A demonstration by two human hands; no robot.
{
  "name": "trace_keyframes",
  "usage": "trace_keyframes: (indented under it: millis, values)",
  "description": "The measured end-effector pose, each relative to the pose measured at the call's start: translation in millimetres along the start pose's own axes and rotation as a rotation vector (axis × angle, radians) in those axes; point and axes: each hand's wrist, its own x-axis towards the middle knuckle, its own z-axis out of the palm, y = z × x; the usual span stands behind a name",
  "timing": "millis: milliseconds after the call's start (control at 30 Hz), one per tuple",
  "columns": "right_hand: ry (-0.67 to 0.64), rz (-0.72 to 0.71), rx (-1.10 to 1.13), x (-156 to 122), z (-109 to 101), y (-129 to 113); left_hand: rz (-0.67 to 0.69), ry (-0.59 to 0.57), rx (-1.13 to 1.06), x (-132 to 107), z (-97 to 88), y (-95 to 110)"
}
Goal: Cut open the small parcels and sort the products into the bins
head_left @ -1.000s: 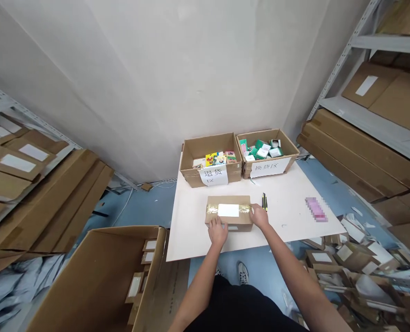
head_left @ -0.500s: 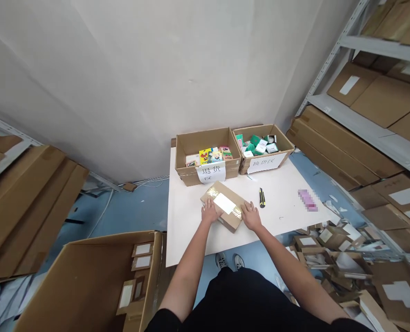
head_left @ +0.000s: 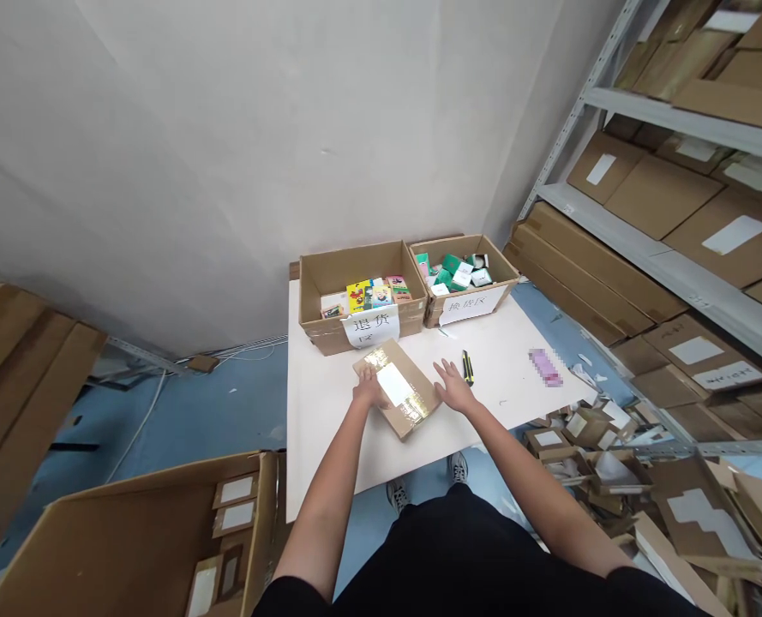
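A taped cardboard parcel [head_left: 415, 413] with a blank-looking white label lies flat on the white table [head_left: 329, 446]. My left hand [head_left: 369, 391] rests on the parcel's left side, its fingers stretched over the top edge. Just off the parcel's right corner is my right hand [head_left: 454, 388], fingers spread and holding nothing. A black and yellow utility knife [head_left: 468, 368] lies on the table close to the right fingertips.
Behind the parcel stand two open cartons with handwritten signs, the left carton [head_left: 329, 338] and right carton [head_left: 507, 272], holding small colourful boxes. A large open carton [head_left: 129, 548] is at lower left. Shelving [head_left: 663, 248] and discarded boxes [head_left: 618, 480] line the right.
My right hand has come away from the parcel's right end and moved towards the knife. The left hand stays on the parcel. The whole view has shifted slightly.
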Motion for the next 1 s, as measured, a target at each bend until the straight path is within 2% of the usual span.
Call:
trace_keyframes:
  millis: [133,267,367,500,667,833,933,1000]
  values:
    - [0.061,0.015,0.022,21.3,-31.6,43.7,-0.013,0.036,0.028,-0.6,2.7,5.6]
    - [0.061,0.072,0.047,44.0,-48.6,100.5,-0.016,0.042,0.034,-4.3,13.0,26.6]
    - [0.028,0.143,0.048,63.3,-48.6,141.5,-0.025,0.044,0.019,-6.4,20.8,43.0]
    - [-0.105,0.242,0.053,89.0,-32.1,179.7,-0.078,0.038,0.015,-6.2,23.4,52.7]
    - [-0.287,0.430,0.096,111.6,3.5,197.8,-0.124,-0.034,0.033,-3.0,21.4,53.9]
    - [-0.235,0.582,0.113,116.6,35.2,201.9,-0.157,-0.096,0.041,0.7,24.2,54.5]
    - [-0.225,0.581,0.127,116.9,41.9,201.6,-0.140,-0.101,0.009,0.7,27.1,54.8]
    - [-0.209,0.504,0.135,119.1,39.9,197.3,-0.137,-0.100,-0.018,0.2,28.7,55.2]
